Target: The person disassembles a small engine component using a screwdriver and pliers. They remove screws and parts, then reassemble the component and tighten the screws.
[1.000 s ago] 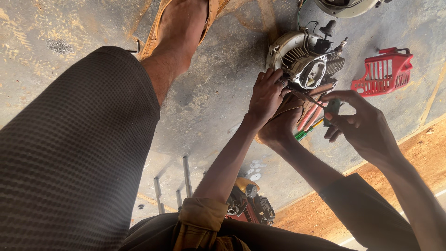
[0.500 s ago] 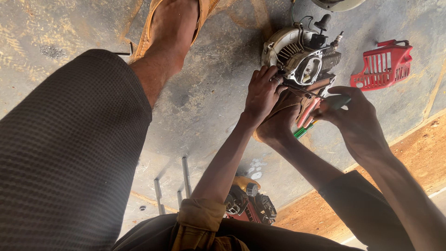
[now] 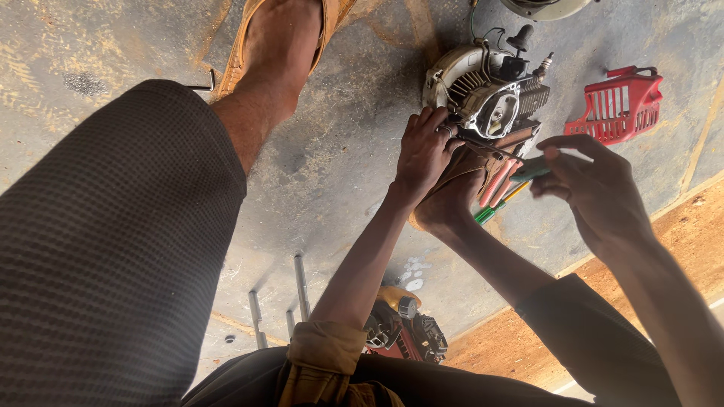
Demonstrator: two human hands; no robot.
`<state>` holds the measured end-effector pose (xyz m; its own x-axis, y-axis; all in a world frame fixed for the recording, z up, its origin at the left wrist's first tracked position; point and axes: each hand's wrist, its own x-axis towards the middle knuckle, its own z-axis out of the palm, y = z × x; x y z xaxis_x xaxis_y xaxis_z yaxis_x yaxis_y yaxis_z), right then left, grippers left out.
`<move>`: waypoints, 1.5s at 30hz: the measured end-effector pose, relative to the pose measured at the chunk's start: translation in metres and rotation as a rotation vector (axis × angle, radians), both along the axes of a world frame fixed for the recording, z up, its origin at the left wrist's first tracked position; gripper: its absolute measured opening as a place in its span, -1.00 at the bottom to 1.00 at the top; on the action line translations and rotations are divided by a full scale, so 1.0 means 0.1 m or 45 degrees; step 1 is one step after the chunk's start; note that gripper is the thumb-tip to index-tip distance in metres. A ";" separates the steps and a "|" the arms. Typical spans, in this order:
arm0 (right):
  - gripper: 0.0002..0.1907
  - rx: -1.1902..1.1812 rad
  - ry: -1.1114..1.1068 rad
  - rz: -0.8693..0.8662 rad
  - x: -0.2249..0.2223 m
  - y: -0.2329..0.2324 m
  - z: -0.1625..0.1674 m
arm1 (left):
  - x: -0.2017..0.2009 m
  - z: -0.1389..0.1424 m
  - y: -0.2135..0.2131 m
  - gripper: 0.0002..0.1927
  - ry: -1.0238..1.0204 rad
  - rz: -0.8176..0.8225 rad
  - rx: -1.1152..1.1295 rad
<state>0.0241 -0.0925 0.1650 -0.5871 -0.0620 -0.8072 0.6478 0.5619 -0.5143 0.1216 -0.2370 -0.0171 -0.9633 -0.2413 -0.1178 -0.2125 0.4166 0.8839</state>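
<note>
Your left hand (image 3: pixel 424 154) grips the near edge of the small engine (image 3: pixel 486 94), fingers curled over its finned casing; the engine lies on the floor just beyond your knuckles, its long axis running away from you, spark plug end pointing up and right. Your right hand (image 3: pixel 596 188) pinches a green-handled tool (image 3: pixel 528 172), its shaft pointing left toward the engine. Since half a second ago, the right hand has drawn back from the engine. A red cover (image 3: pixel 620 104) lies beyond your right hand.
</note>
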 end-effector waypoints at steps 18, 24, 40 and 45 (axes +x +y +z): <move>-0.67 -0.066 0.409 0.731 0.10 -0.09 0.09 | 0.00 -0.01 0.02 -0.68 0.008 0.024 0.017; -0.75 0.815 0.211 0.636 0.14 -0.11 0.14 | -0.02 0.03 0.07 -0.70 0.051 0.049 0.036; -0.59 0.378 0.180 0.527 0.01 0.35 0.25 | -0.21 0.50 0.28 -0.70 0.091 0.091 -0.001; -0.49 -0.225 -0.009 0.394 -0.03 0.66 0.41 | -0.18 0.91 0.34 -0.69 0.227 0.140 -0.018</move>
